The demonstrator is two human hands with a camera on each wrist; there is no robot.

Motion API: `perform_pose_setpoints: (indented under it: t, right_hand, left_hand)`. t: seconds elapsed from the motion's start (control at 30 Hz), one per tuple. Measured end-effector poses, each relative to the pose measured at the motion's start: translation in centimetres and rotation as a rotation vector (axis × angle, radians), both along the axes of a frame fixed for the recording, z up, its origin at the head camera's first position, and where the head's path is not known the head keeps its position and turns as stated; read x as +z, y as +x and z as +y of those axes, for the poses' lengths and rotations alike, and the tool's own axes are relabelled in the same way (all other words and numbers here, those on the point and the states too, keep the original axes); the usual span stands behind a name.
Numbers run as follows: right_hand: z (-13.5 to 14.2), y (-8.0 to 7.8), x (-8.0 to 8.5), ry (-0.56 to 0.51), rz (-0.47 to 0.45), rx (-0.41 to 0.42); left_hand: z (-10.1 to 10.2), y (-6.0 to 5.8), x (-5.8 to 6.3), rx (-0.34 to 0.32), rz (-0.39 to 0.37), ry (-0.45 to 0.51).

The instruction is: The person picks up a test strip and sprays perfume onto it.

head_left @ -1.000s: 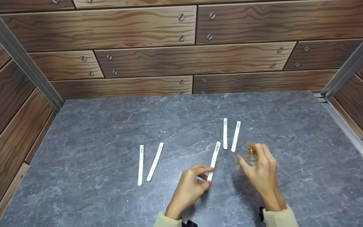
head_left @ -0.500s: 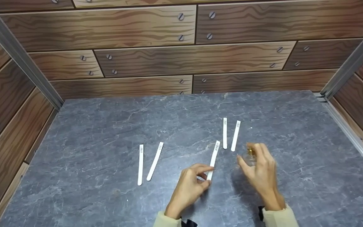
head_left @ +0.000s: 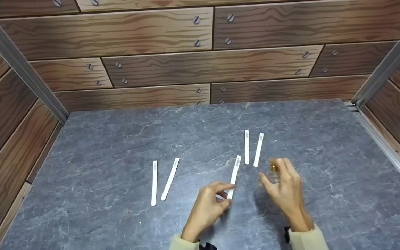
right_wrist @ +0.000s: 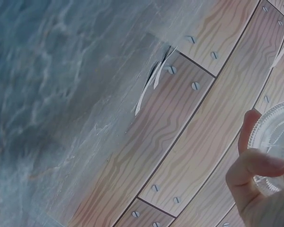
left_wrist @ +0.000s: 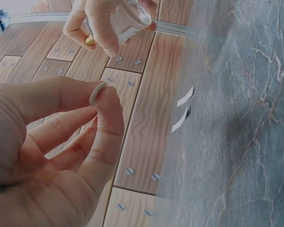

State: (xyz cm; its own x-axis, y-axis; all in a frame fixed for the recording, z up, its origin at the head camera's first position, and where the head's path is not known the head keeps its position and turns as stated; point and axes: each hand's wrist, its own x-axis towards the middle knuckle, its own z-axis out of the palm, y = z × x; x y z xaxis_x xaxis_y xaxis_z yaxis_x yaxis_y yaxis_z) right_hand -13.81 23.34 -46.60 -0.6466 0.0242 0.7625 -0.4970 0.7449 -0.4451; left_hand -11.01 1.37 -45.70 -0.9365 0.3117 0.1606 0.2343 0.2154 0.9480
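Note:
Between thumb and fingers my left hand (head_left: pixel 209 205) pinches a white paper test strip (head_left: pixel 235 170) near its lower end, with small print at its upper end. The strip's narrow edge (left_wrist: pixel 97 93) shows between the fingertips in the left wrist view. To the right, my right hand (head_left: pixel 287 191) grips a clear ribbed glass perfume bottle (left_wrist: pixel 128 20) with a gold sprayer (head_left: pixel 273 167), a finger over its top. The bottle is tilted, its gold end towards the strip, apart from it. In the right wrist view the bottle's round glass base (right_wrist: pixel 274 142) faces the camera.
Two white strips (head_left: pixel 154 183) (head_left: pixel 170 179) lie on the left of the grey marbled table (head_left: pixel 99 152). Two more strips (head_left: pixel 247 147) (head_left: pixel 258 150) lie beyond my hands. Wood-patterned walls (head_left: pixel 158 69) and metal rails (head_left: pixel 382 66) bound the table.
The head view has shifted very slightly. Both hands keep nearly the same place and hold the same things; the loose strips lie as before.

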Motion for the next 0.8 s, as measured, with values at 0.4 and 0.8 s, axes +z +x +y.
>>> perform_pose_setpoints:
  t: [0.4,0.8]
  right_hand:
    - [-0.1,0.06,0.0,0.002,-0.02,-0.007]
    - [-0.05,0.25,0.31,-0.028,-0.04,-0.022]
  left_hand:
    - [-0.04,0.08,0.03,0.004,0.009,-0.001]
    - [0.02,0.12,0.04,0.002,-0.025,0.027]
